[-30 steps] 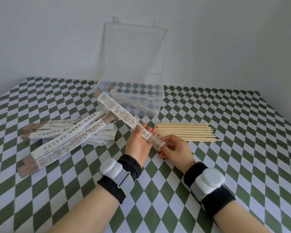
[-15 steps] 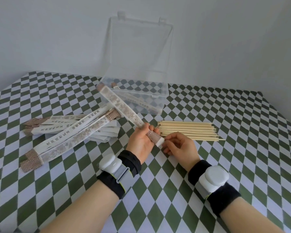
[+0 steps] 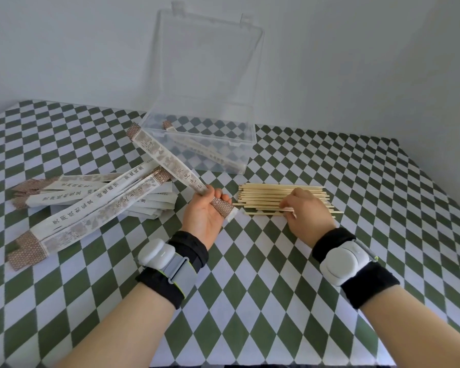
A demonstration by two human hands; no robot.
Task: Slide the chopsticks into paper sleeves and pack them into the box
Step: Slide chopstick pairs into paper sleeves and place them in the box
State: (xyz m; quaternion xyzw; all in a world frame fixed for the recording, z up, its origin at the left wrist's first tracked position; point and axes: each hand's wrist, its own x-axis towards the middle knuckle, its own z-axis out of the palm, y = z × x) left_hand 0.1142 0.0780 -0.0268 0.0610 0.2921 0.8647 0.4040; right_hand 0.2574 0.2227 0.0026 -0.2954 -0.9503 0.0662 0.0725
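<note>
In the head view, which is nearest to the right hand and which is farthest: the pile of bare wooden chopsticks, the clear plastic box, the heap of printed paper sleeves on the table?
From the right hand:
1. Pile of bare wooden chopsticks: directly under the fingers, touching.
2. Clear plastic box: beyond the pile, up and left, lid open.
3. Heap of printed paper sleeves: far left, past the left hand.

green-white checked tablecloth [image 3: 276, 274], pale wooden chopsticks [image 3: 266, 193], clear box [image 3: 197, 144]
</note>
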